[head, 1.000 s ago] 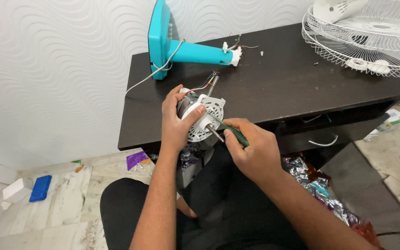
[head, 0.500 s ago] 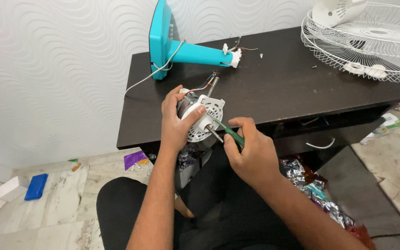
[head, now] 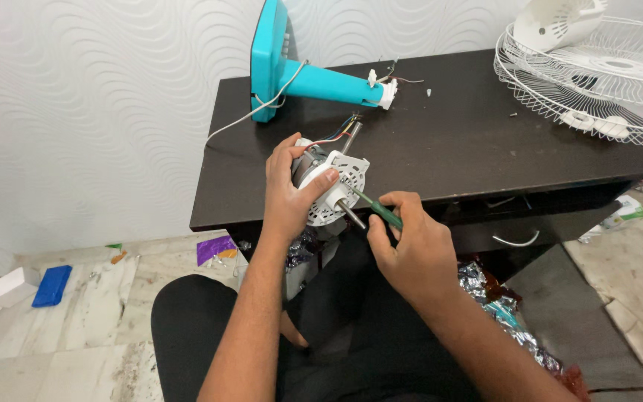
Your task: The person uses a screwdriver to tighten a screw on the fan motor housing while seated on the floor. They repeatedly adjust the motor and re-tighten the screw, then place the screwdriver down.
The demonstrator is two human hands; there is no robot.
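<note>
My left hand (head: pixel 290 195) grips a white fan motor (head: pixel 334 189) at the near edge of a dark table (head: pixel 455 141). A steel shaft sticks out of the motor toward me, and coloured wires trail from its back. My right hand (head: pixel 408 242) holds a green-handled screwdriver (head: pixel 376 211) whose tip rests against the motor's white front plate, beside the shaft.
A turquoise fan stand (head: pixel 299 71) with a white cord lies at the table's back left. White wire fan guards (head: pixel 597 74) and a white housing sit at the right. A blue block (head: pixel 52 286), paper scraps and foil wrappers lie on the floor.
The view has drifted slightly. My right hand has shifted a little on the screwdriver while its tip stays at the motor's front plate; my left hand keeps its grip.
</note>
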